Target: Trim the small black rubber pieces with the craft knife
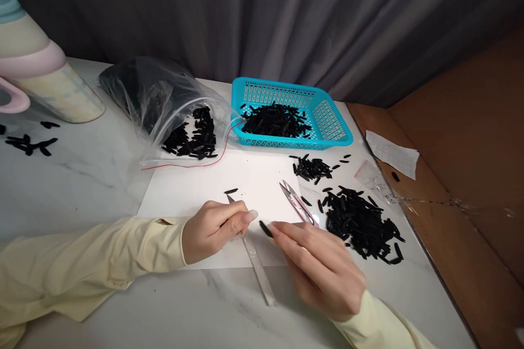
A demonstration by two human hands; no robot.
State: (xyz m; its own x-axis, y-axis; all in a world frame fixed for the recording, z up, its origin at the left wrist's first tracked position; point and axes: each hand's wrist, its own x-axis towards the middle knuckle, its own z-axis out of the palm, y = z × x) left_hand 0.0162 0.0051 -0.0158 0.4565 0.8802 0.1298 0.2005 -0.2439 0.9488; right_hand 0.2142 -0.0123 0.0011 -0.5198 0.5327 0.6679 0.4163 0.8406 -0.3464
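Marble-patterned table (82,185) carries a white sheet (229,185). Over the sheet's near edge, the left hand (213,229) closes on a metal file (256,262); the right hand (319,267) pinches a small black piece (266,228). Pink snips (298,203) lie on the sheet's right side.

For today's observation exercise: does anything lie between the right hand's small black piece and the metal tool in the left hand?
Nothing visible does. The right hand pinches a small black oblong piece at its fingertips; only bare white paper sheet shows between it and the slim silver metal tool in the left hand. The pink thread snips lie off to the side.
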